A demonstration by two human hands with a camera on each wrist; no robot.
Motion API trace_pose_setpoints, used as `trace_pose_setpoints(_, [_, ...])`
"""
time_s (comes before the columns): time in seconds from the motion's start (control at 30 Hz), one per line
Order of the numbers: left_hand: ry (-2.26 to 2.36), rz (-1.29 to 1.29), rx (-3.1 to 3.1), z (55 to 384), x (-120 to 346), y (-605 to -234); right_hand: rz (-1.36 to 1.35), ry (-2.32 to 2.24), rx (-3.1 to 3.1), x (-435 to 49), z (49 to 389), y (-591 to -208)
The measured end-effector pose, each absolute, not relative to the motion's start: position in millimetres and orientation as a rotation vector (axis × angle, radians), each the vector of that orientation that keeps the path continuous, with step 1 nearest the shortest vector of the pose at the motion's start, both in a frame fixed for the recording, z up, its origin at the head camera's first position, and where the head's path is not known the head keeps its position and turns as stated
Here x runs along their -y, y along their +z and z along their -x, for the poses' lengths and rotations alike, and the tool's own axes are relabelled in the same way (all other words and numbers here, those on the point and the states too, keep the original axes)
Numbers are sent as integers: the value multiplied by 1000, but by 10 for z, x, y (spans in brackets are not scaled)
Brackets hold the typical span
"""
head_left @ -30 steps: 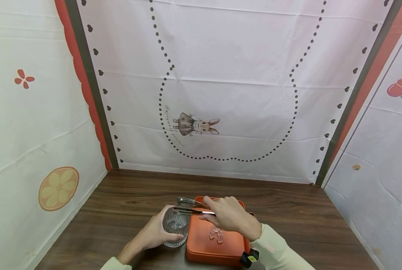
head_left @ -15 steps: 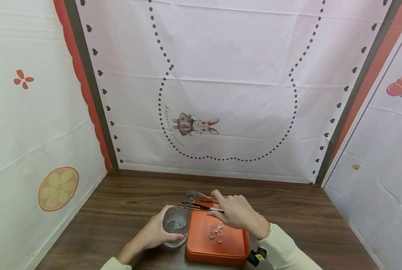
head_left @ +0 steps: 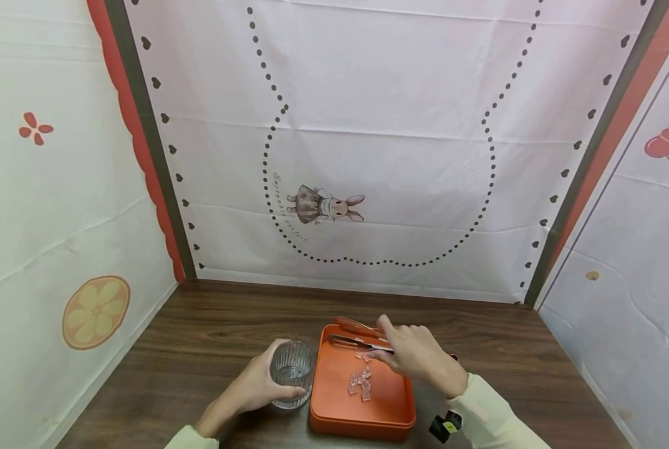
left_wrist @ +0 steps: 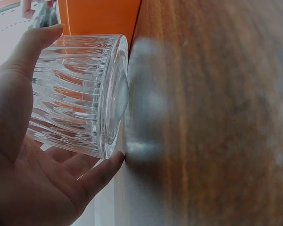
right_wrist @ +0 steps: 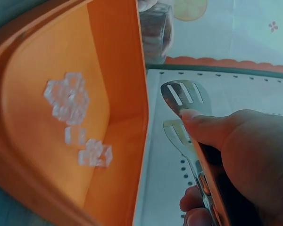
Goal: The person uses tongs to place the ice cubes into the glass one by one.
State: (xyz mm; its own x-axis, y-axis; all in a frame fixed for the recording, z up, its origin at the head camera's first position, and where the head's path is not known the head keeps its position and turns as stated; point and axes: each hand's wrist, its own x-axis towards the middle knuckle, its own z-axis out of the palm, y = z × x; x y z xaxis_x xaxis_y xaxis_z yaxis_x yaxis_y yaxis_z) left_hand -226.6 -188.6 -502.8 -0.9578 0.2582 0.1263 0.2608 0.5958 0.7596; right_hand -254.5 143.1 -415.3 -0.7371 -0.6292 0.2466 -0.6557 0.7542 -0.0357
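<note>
My left hand [head_left: 261,380] grips a clear ribbed drinking glass [head_left: 293,374], thumb and fingers around its side. In the left wrist view the glass [left_wrist: 80,89] has its base right at the tabletop. Tongs [head_left: 356,343] with slotted heads are held in my right hand [head_left: 415,352], above the back of a shallow orange tray [head_left: 362,427]. Their two arms stand apart, and in the right wrist view nothing shows between the slotted heads [right_wrist: 184,94]. Clear ice-like cubes [head_left: 366,391] lie in a cluster on the tray's floor, with several more near the back.
Wood-grain tabletop [head_left: 222,330] surrounds the tray and glass. A white printed cloth [head_left: 390,187] rises behind the table, with more cloth at both sides. The glass stands just left of the tray's wall.
The right hand has carried the tongs rightward, from over the glass to over the tray. More clear cubes show at the tray's back. Left hand and glass have stayed in place.
</note>
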Motion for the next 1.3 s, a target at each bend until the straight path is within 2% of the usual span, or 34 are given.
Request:
trace_pose_setpoints(0.83, [-1332, 453, 2801, 2286, 1891, -5035, -797, 50, 2975, -1555, 2614, -4359])
trace_pose_setpoints(1.3, [-1350, 457, 2792, 2257, 1882, -5031, -712, 1, 3083, -1519, 2563, -4315])
